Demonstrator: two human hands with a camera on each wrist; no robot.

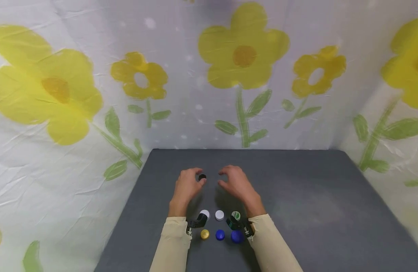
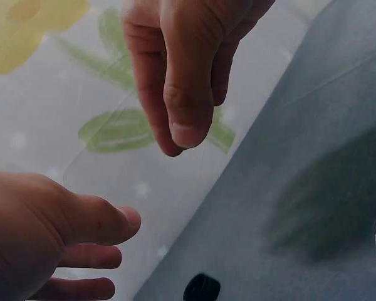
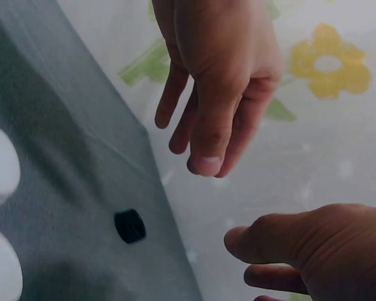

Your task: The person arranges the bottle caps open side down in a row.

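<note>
In the head view my left hand and right hand face each other, apart, with loosely bent fingers and nothing held. A small black bottle cap shows beside the left thumb. From the right wrist view, that black cap sits on the grey table, clear of both hands. The left wrist view has the left hand at lower left and the right hand at the top. In the right wrist view the right hand is at lower right, the left hand above.
Nearer the body, under the forearms, lie a partly covered white cap, another white cap, a green-and-white cap, a gold cap, a blue cap and a larger blue cap. A flowered curtain hangs behind the grey table.
</note>
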